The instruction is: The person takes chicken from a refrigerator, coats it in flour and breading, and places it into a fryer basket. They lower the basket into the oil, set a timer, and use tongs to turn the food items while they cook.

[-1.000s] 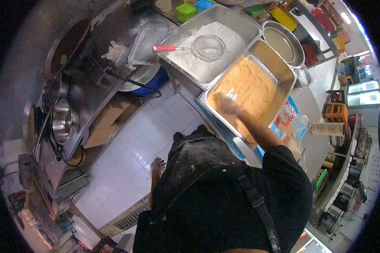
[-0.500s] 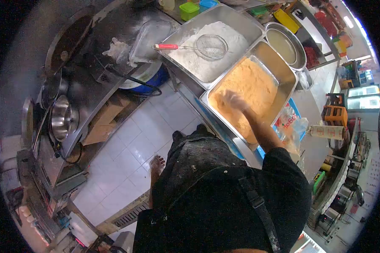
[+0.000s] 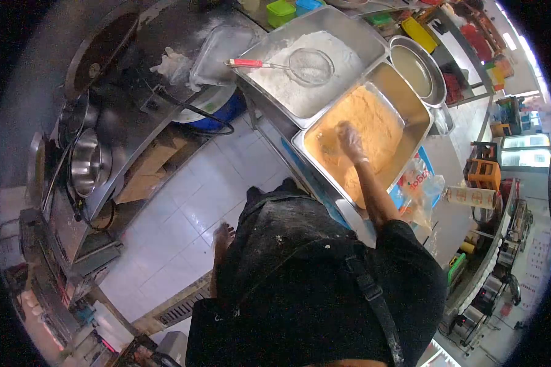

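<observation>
The right hand (image 3: 351,142), dusted pale with powder, reaches into the near part of an orange powder (image 3: 370,122). Its fingers (image 3: 344,129) point toward the upper left of the view and look close together; blur and powder hide whether they are pinching anything. The left hand (image 3: 225,231) hangs low beside the body, above the white tiled floor (image 3: 190,208), its fingertips loosely curled and slightly apart.

The orange powder lies in a deep rectangular metal pan (image 3: 413,137), directly in front of the person and a little to the right. The pan sits at a slant, its long axis running from lower left to upper right, and the powder spreads along it.

Against its upper left side is a second metal pan (image 3: 364,37), slanted the same way, holding white powder (image 3: 275,85). A round mesh strainer (image 3: 311,66) rests there, its red handle (image 3: 246,63) pointing left over the rim. A round metal bowl (image 3: 438,82) is just beyond the orange powder's pan.

To the right, a crumpled clear plastic bag (image 3: 423,194) shows large red letters, partly hidden and not surely readable. Beside it lies a pale cylinder (image 3: 470,196) with red print too small to read.
</observation>
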### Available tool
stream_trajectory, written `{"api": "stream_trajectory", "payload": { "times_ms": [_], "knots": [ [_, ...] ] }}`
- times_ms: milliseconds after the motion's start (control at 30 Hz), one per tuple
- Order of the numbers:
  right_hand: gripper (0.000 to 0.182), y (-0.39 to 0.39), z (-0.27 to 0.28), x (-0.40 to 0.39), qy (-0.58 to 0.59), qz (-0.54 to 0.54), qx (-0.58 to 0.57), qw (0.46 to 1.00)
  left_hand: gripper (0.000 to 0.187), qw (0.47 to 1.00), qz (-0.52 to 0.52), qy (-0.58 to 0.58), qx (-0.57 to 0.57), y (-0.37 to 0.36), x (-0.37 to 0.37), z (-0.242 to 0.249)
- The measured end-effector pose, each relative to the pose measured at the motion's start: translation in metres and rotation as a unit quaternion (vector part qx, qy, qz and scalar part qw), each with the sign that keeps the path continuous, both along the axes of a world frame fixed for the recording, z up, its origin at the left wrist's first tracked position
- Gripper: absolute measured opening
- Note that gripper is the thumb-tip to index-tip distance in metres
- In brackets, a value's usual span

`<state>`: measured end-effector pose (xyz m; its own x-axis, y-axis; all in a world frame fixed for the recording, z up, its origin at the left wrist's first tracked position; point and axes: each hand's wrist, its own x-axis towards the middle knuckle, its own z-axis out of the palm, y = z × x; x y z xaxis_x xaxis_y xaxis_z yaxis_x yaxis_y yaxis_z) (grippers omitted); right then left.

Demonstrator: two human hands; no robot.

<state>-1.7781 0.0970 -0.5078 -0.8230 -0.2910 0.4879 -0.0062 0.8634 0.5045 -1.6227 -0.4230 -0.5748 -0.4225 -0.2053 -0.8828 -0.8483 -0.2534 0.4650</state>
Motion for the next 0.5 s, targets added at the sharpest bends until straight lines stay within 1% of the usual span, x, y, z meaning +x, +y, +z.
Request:
{"api": "stream_trajectory", "payload": {
  "times_ms": [33,67,100,133,167,200,233,267,300,333,367,400,433,467,500],
  "knots": [
    [0.024,-0.017,0.045,-0.007,-0.032,0.022,-0.439,0.898,0.027,0.999,0.026,-0.022,0.033,-0.005,-0.002,-0.005],
    [0.023,-0.029,0.074,-0.017,-0.065,0.044,-0.787,0.612,0.028,0.995,0.051,-0.042,0.068,-0.007,-0.007,-0.008],
    [0.022,-0.019,0.058,-0.022,-0.061,0.031,-0.692,0.719,0.028,0.996,0.054,-0.070,0.033,-0.001,-0.016,0.003],
    [0.022,-0.014,0.046,-0.021,-0.056,0.028,-0.690,0.721,0.028,0.996,0.048,-0.069,0.035,0.002,-0.018,0.002],
    [0.022,-0.008,0.031,-0.016,-0.101,-0.048,-0.572,0.813,0.028,0.997,0.049,-0.031,0.045,0.003,-0.014,0.000],
    [0.022,-0.006,0.015,-0.012,-0.146,-0.122,-0.438,0.879,0.028,0.997,0.053,0.007,0.054,0.002,-0.009,-0.002],
    [0.017,0.013,-0.011,-0.010,-0.079,-0.049,-0.302,0.949,0.028,0.997,0.052,0.006,0.053,-0.008,-0.004,-0.014],
    [0.017,0.019,-0.002,-0.018,-0.076,-0.041,-0.301,0.950,0.028,0.995,0.068,-0.004,0.070,-0.017,-0.007,-0.036],
    [0.028,0.025,0.014,-0.024,-0.101,-0.078,-0.321,0.939,0.028,0.993,0.082,-0.013,0.087,-0.021,-0.011,-0.048],
    [0.041,0.027,0.033,-0.019,-0.131,-0.124,-0.340,0.923,0.028,0.993,0.080,-0.016,0.087,-0.022,-0.009,-0.047],
    [0.044,0.032,0.059,-0.027,-0.195,-0.177,-0.672,0.692,0.028,0.992,0.082,0.005,0.094,-0.020,-0.010,-0.042],
    [0.044,0.039,0.057,-0.031,-0.193,-0.181,-0.672,0.692,0.028,0.991,0.084,0.025,0.101,-0.020,-0.011,-0.037],
    [0.044,0.044,0.051,-0.032,-0.153,-0.234,-0.554,0.784,0.028,0.992,0.081,0.021,0.100,-0.018,-0.008,-0.029],
    [0.044,0.035,0.061,-0.028,-0.112,-0.281,-0.421,0.855,0.028,0.993,0.059,0.045,0.087,-0.016,-0.005,-0.022],
    [0.042,0.025,0.074,-0.018,-0.138,-0.289,-0.505,0.801,0.028,0.994,0.035,0.069,0.075,-0.014,-0.005,-0.014]
  ]
}}
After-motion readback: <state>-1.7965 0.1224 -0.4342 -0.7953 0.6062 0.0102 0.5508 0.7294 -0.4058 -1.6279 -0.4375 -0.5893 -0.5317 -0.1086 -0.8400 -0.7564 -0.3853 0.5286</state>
